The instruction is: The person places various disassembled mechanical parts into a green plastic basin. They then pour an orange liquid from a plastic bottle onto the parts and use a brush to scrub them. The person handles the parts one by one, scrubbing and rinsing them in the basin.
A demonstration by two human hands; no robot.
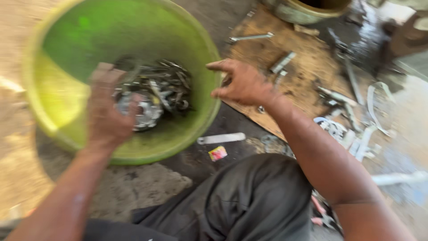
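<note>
A large green plastic basin stands on the ground at the upper left, with a heap of dark, greasy metal parts in its bottom. My left hand reaches into the basin over a round silvery part; motion blur hides whether the fingers grip it. My right hand hovers at the basin's right rim with fingers loosely spread, holding nothing.
A wooden board lies to the right with wrenches and metal pieces on it. More tools and white strips lie further right. A metal pot stands at the top. My dark-trousered knee fills the bottom centre.
</note>
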